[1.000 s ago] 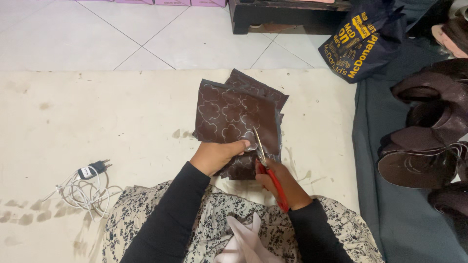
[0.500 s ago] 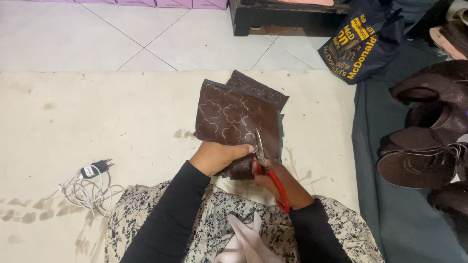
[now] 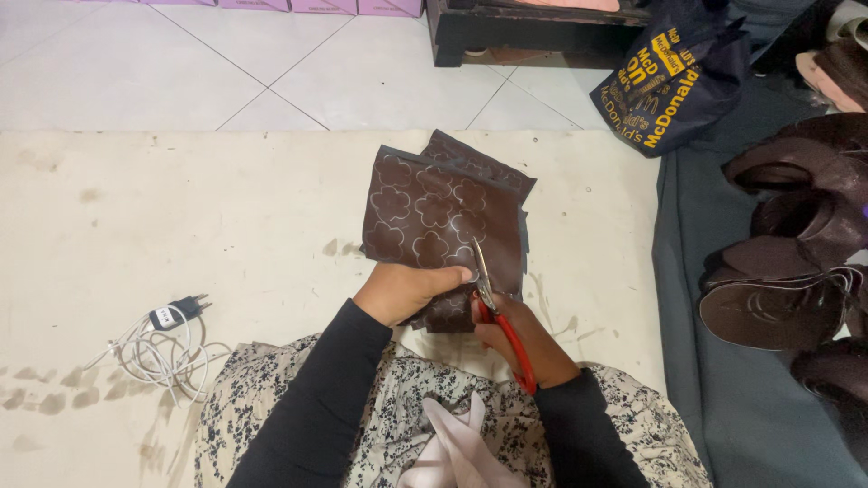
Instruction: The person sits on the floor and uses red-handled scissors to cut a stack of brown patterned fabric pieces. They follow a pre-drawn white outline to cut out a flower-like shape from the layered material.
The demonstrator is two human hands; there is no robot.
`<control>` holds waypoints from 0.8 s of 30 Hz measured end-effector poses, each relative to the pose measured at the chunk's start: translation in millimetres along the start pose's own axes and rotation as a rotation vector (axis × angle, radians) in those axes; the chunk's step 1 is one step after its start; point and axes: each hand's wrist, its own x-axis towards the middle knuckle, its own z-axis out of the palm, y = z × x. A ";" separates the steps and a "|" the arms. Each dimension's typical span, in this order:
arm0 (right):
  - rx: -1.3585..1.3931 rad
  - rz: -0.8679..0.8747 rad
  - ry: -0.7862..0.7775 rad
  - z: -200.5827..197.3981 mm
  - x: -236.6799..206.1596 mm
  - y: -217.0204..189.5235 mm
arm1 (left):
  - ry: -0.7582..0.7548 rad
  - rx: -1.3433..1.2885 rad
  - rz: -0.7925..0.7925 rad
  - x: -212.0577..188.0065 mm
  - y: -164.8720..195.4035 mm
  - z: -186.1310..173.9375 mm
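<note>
Two hands at work, both ours, black sleeves. Left hand (image 3: 407, 291) is clamped on the near edge of a brown leather sheet (image 3: 434, 217), thumb on top, fingers curled under it. Right hand (image 3: 520, 339) is closed around the red handles of a pair of scissors (image 3: 495, 312); the blades point away from us and sit on the sheet just right of the left thumb. We cannot tell how wide the blades stand. Sheet carries pale flower outlines and lies over more brown pieces, all on the cream surface (image 3: 181, 208) just ahead of both hands, near edge lifted in the left hand's grip. Well left of the left hand, a white cable with a dark plug (image 3: 158, 339) lies coiled on the surface. Well right of the right hand, brown shoe parts (image 3: 787, 271) are piled on dark cloth. Far ahead and right, a dark blue bag with yellow print (image 3: 665, 86) sits on the tile floor (image 3: 226, 63). Patterned cloth (image 3: 271, 389) covers our lap under the forearms.
</note>
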 end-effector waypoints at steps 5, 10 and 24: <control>0.011 0.010 0.004 -0.3 1.0 4.5 | 0.008 -0.016 -0.023 0.0 0.0 1.4; 0.026 0.017 0.008 -0.5 0.5 8.8 | 0.014 0.010 -0.067 -0.7 3.4 1.7; 0.324 0.015 -0.055 2.7 -2.2 -3.5 | 0.133 -0.069 0.266 -5.8 4.2 21.4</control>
